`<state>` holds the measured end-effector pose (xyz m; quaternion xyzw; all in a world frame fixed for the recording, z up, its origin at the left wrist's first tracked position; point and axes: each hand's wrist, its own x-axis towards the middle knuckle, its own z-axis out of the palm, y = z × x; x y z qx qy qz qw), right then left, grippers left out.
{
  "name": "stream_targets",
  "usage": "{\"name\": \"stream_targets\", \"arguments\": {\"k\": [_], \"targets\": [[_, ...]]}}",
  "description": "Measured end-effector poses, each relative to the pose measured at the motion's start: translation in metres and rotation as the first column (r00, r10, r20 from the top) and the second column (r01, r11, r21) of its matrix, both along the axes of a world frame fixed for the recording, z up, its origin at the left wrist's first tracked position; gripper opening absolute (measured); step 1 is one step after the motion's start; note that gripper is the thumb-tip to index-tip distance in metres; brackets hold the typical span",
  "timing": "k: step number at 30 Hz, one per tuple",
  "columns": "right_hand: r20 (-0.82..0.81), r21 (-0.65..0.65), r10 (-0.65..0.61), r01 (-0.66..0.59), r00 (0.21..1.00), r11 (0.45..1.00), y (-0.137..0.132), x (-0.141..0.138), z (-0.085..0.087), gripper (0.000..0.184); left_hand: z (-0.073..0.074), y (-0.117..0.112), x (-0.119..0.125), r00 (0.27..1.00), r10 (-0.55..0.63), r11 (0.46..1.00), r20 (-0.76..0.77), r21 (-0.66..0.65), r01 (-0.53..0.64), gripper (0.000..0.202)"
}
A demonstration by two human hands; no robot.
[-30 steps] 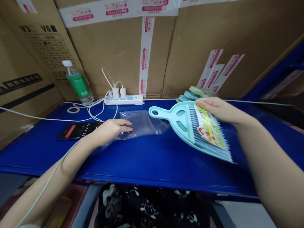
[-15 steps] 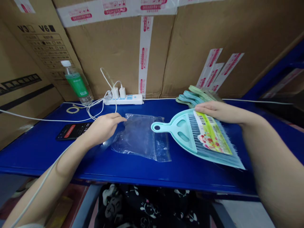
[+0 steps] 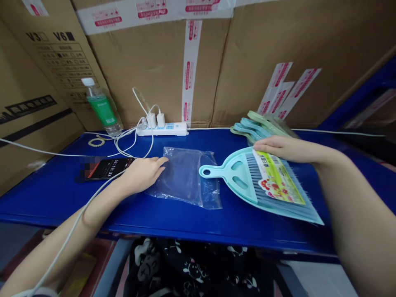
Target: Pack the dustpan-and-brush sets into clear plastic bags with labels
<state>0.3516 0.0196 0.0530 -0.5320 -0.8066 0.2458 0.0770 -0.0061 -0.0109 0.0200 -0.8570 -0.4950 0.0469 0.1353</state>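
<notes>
My right hand grips the upper edge of a light-blue dustpan, fingers on top of it. A grey-bristled brush with a yellow-green printed card lies in the pan. The pan's handle points left, over the right part of a flat clear plastic bag. At the bag's left edge, my left hand rests with fingers stretched out and slightly apart, their tips on the plastic. Its palm side is hidden.
Behind my right hand lie several green and blue handles. A phone, a beaded bracelet, a water bottle and a power strip with white cables are at the left and back. Cardboard stands behind the table.
My left hand has shifted right and lower, further onto the bag's left edge, and its fingers have spread. The dustpan, under my right hand, has moved slightly toward me.
</notes>
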Motion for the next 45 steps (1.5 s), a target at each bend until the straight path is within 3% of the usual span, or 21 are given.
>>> {"name": "stream_targets", "arguments": {"k": [2, 4, 6, 9, 13, 19, 26, 31, 37, 39, 41, 42, 44, 45], "targets": [[0.004, 0.014, 0.009, -0.01, 1.0, 1.0, 0.001, 0.0, 0.0, 0.071, -0.001, 0.0, -0.001, 0.993, -0.117, 0.984, 0.035, 0.142, 0.11, 0.026], [0.002, 0.027, 0.018, -0.018, 1.0, 0.999, 0.002, 0.001, -0.001, 0.069, -0.001, -0.003, 0.002, 0.945, -0.319, 0.921, 0.066, 0.254, 0.294, 0.026], [-0.006, 0.04, 0.031, -0.031, 0.999, 0.999, 0.004, 0.003, -0.004, 0.065, -0.003, -0.009, 0.008, 0.833, -0.548, 0.814, 0.069, 0.273, 0.513, 0.03], [-0.042, 0.064, 0.078, -0.075, 0.996, 0.995, 0.009, 0.005, -0.009, 0.054, -0.012, -0.02, 0.022, 0.671, -0.74, 0.641, -0.033, 0.268, 0.72, 0.037], [-0.117, 0.082, 0.124, -0.115, 0.985, 0.99, 0.012, 0.001, -0.015, 0.043, -0.026, -0.026, 0.036, 0.583, -0.805, 0.527, -0.115, 0.314, 0.79, 0.031], [-0.179, 0.076, 0.112, -0.1, 0.977, 0.992, 0.01, -0.002, -0.013, 0.047, -0.027, -0.025, 0.042, 0.54, -0.836, 0.455, -0.101, 0.425, 0.783, 0.026], [-0.135, 0.088, 0.124, -0.112, 0.983, 0.99, 0.008, 0.001, -0.01, 0.045, -0.017, -0.026, 0.038, 0.615, -0.782, 0.486, -0.098, 0.521, 0.701, 0.023], [-0.191, 0.056, 0.111, -0.102, 0.975, 0.993, 0.005, -0.021, -0.014, 0.042, -0.016, -0.027, 0.039, 0.581, -0.81, 0.465, -0.076, 0.52, 0.716, 0.022], [-0.26, 0.017, 0.037, -0.033, 0.965, 0.999, 0.003, -0.04, -0.026, 0.046, -0.013, -0.025, 0.034, 0.581, -0.813, 0.526, 0.049, 0.49, 0.695, 0.021], [-0.276, 0.039, 0.026, -0.015, 0.961, 0.999, 0.005, -0.04, -0.029, 0.048, -0.009, -0.02, 0.027, 0.697, -0.71, 0.645, 0.096, 0.485, 0.59, 0.026], [-0.284, 0.048, 0.016, -0.002, 0.959, 0.999, 0.007, -0.039, -0.032, 0.05, -0.005, -0.013, 0.018, 0.888, -0.438, 0.832, 0.142, 0.437, 0.341, 0.029], [-0.282, 0.047, 0.01, 0.003, 0.959, 0.999, 0.007, -0.039, -0.033, 0.051, -0.003, -0.01, 0.014, 0.955, -0.262, 0.9, 0.138, 0.393, 0.191, 0.029], [-0.274, 0.044, -0.003, 0.016, 0.962, 0.999, 0.008, -0.039, -0.034, 0.052, 0.0, -0.003, 0.006, 0.996, 0.05, 0.958, 0.072, 0.277, -0.068, 0.028], [-0.27, 0.043, -0.01, 0.023, 0.963, 0.999, 0.008, -0.04, -0.034, 0.052, 0.001, 0.0, 0.003, 0.989, 0.143, 0.967, 0.029, 0.209, -0.146, 0.028]]}}
